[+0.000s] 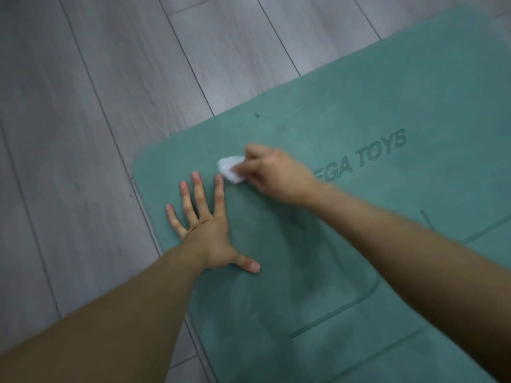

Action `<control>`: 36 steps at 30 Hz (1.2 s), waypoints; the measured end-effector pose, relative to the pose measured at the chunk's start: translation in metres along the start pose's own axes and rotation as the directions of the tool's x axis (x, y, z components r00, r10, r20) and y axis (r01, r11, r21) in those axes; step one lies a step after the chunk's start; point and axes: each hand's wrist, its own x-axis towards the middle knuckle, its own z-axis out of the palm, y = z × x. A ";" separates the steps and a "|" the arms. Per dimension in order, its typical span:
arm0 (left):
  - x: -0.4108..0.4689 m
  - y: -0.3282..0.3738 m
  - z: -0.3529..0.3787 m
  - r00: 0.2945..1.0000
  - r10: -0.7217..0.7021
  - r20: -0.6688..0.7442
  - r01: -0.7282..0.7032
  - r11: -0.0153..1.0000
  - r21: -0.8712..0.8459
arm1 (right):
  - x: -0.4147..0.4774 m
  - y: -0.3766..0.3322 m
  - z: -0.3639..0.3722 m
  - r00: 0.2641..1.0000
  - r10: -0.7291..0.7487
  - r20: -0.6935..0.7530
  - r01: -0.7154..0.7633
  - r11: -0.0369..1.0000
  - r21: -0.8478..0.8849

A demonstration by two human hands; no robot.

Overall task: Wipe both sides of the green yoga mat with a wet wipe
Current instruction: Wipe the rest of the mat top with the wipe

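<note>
Left hand (206, 239) presses green yoga mat (359, 106) on grey floorboards (83, 106).

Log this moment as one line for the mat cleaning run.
step: wiping printed side near corner | right hand: grips wet wipe on yoga mat | left hand: flat on mat, fingers spread

A grey wood-look plank floor (83, 106) fills the view from 7 o'clock round through 9 to 1 o'clock. Its long boards run slantwise, from about 11 o'clock down toward 5. Thin dark seams (185, 55) part the boards, with a short cross joint (172, 13) near 12 o'clock and another (181, 362) near 6 o'clock. A small dark speck (130, 195) lies on one board toward 9 o'clock — too small to identify.
</note>
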 end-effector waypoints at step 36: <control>0.004 0.002 -0.004 0.999 -0.035 0.031 0.034 0.999 0.038 | 0.044 -0.012 0.015 0.956 0.276 -0.104 -0.260 0.955 0.141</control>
